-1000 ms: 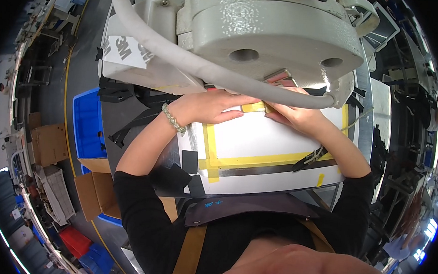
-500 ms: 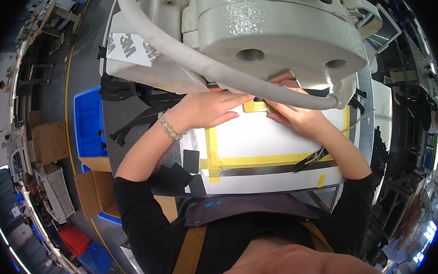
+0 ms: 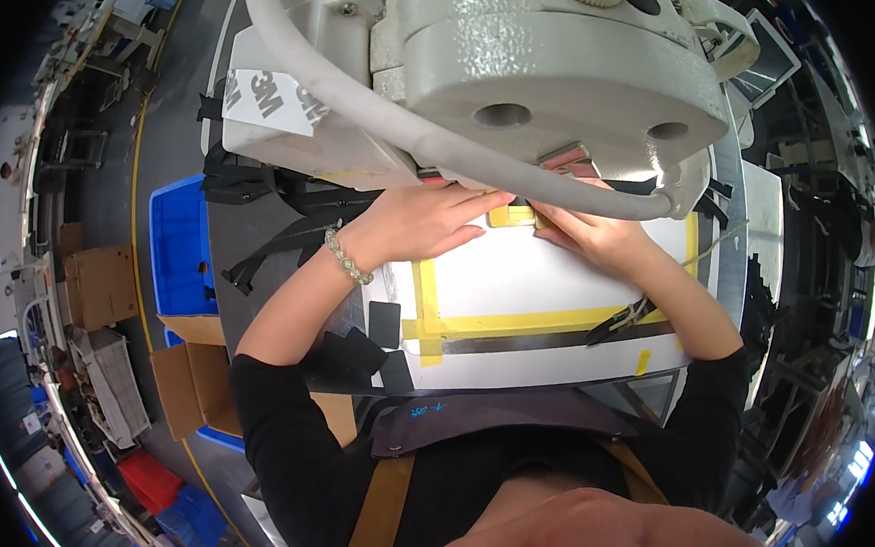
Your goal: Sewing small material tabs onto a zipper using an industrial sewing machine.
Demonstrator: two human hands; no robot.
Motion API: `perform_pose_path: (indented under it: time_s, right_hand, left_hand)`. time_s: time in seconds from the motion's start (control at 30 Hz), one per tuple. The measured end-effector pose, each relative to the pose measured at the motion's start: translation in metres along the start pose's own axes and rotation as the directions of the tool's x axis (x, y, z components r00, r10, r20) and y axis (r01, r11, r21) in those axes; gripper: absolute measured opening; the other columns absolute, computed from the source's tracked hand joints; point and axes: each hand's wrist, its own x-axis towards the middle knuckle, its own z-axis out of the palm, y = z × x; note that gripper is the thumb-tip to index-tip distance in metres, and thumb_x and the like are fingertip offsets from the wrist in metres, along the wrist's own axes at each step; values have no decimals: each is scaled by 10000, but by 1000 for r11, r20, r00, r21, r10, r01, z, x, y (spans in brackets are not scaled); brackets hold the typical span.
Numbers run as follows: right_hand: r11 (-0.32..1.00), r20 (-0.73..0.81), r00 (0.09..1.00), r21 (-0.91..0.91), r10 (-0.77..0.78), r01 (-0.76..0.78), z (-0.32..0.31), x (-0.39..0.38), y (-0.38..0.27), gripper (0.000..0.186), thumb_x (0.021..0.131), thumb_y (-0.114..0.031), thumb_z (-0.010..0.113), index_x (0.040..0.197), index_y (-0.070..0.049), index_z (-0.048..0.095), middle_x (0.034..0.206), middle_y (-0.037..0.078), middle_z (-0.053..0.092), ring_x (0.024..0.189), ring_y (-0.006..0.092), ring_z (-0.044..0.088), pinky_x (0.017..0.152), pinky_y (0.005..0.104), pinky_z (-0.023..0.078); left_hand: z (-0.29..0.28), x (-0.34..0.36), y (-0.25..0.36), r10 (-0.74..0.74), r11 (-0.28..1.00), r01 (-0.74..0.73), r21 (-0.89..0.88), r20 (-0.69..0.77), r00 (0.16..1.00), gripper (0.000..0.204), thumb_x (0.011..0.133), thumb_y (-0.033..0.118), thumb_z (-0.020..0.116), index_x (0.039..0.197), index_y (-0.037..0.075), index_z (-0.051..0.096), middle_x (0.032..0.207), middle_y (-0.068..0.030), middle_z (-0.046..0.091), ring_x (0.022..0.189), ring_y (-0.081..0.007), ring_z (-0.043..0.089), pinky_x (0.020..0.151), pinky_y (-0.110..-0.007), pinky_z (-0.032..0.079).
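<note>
A small yellow guide-like piece lies on the white work surface below the head of a large grey-white machine. My left hand, with a beaded bracelet at the wrist, reaches in from the left. Its fingers are stretched out toward the yellow piece and the thumb is apart. From the other side my right hand rests at the piece's right end, fingers extended and touching it. A thick grey cable and the machine head hide part of the fingers; what lies beneath them I cannot make out.
Yellow tape frames the white board. Dark tweezers-like tools lie at its right, black patches at its left. Black straps hang over the left edge. Beyond stand a blue bin and an open cardboard box.
The view has shifted slightly, so the machine sits a little lower and to the right. Both hands keep nearly the same pose beside the yellow piece.
</note>
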Motion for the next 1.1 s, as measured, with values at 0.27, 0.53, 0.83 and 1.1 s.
perform_pose_path:
  time_s: [0.27, 0.53, 0.83, 1.1]
  right_hand:
    - [1000, -4, 1000, -7, -6, 6, -3, 2, -1, 507, 704, -185, 776, 1175, -67, 631, 1145, 55, 614, 1038, 262, 573, 902, 384, 479]
    - [1000, -16, 1000, 12, -4, 4, -2, 1, 0, 501, 711, -188, 775, 1178, -74, 633, 1120, 57, 619, 1028, 260, 579, 896, 393, 474]
    - [999, -8, 1000, 50, 9, -9, -1, 0, 0, 498, 715, -173, 774, 1180, -75, 624, 1066, 70, 623, 989, 256, 596, 858, 399, 476]
    - [999, -43, 999, 31, -22, 23, -1, 2, 1, 411, 762, -195, 740, 1141, -73, 637, 995, 40, 635, 855, 195, 623, 706, 334, 511]
  left_hand:
    - [11, -5, -1, -62, 995, 64, 72, -34, 997, 504, 913, 358, 555, 1395, 274, 430, 668, -96, 558, 585, -231, 587, 512, -350, 472]
    - [12, -3, -2, -112, 994, 112, -8, 21, 994, 413, 935, 406, 506, 1328, 278, 506, 724, -107, 593, 657, -246, 611, 545, -372, 493]
    - [11, -2, -2, -158, 987, 160, -23, 77, 984, 395, 947, 462, 455, 1292, 287, 529, 862, -153, 619, 741, -291, 644, 606, -388, 523]
    - [12, -3, -4, -154, 987, 157, -45, 54, 987, 380, 935, 465, 480, 1247, 264, 558, 912, -147, 617, 747, -288, 644, 614, -384, 526]
